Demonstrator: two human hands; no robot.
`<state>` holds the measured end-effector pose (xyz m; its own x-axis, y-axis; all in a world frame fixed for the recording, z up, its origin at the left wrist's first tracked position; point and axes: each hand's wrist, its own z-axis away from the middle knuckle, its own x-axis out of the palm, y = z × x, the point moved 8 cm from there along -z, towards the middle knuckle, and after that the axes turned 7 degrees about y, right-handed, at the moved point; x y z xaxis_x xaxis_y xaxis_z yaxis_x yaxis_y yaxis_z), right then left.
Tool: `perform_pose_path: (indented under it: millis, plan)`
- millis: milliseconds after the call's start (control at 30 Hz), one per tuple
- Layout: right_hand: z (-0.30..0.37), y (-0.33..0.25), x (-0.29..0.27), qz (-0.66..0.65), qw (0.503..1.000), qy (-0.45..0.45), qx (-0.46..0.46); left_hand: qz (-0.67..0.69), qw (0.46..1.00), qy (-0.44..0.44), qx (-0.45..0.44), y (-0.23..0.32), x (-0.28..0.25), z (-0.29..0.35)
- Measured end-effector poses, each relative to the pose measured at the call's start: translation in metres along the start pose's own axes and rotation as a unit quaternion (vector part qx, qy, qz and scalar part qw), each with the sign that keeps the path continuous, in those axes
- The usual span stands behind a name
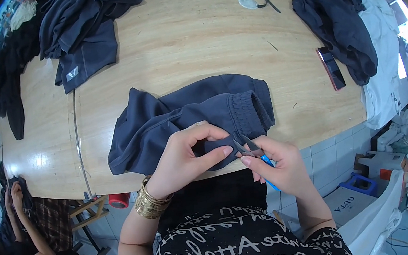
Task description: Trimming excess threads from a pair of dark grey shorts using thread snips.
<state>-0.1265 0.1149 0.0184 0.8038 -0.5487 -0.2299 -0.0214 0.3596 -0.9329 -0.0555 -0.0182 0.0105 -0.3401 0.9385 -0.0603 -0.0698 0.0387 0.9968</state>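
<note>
A dark navy garment (181, 109) with gathered elastic cuffs lies folded on the table in front of me. My left hand (192, 152) pinches a fold of it near the table's front edge, thumb against fingers. In my right hand (278, 164) is a pair of small thread snips (251, 148) with grey blades and a blue handle. The blades are apart and point at the cloth just below the nearer cuff (248, 111). Whether they touch a thread is too small to tell.
Dark garments (84, 40) are heaped at the far left, more (331, 33) at the right. A phone (331, 68) lies near the right edge. A round white disc (248, 3) sits at the back. A co-worker's hands (16, 196) hold dark cloth at the left. Boxes (348, 206) stand below right.
</note>
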Motion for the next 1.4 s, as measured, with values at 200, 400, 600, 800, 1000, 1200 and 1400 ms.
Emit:
perform_pose_path:
  millis: [200, 400, 600, 800, 1000, 1200, 1400]
  plan:
    - [-0.001, -0.002, -0.002, 0.057, 0.996, 0.028, -0.061, 0.012, 1.000, -0.003, -0.015, -0.003, 0.000, -0.001]
    - [-0.002, -0.005, -0.002, 0.068, 0.995, 0.029, -0.066, 0.015, 1.000, -0.006, -0.021, -0.003, 0.000, -0.001]
    - [-0.003, -0.004, -0.002, 0.054, 0.996, 0.033, -0.068, 0.019, 1.000, -0.006, -0.021, -0.003, 0.000, -0.002]
    - [-0.002, -0.004, -0.002, 0.059, 0.996, 0.036, -0.060, 0.027, 0.999, -0.013, -0.024, -0.002, 0.001, -0.003]
    - [-0.001, -0.002, -0.005, 0.054, 0.996, 0.037, -0.056, 0.054, 0.997, 0.003, -0.054, -0.013, 0.000, -0.002]
    - [-0.001, 0.000, -0.008, 0.040, 0.998, 0.035, -0.043, 0.049, 0.998, 0.010, -0.026, -0.007, 0.000, -0.001]
    - [-0.001, 0.001, -0.011, 0.018, 0.998, 0.058, -0.012, 0.008, 1.000, 0.010, 0.000, 0.000, -0.002, -0.001]
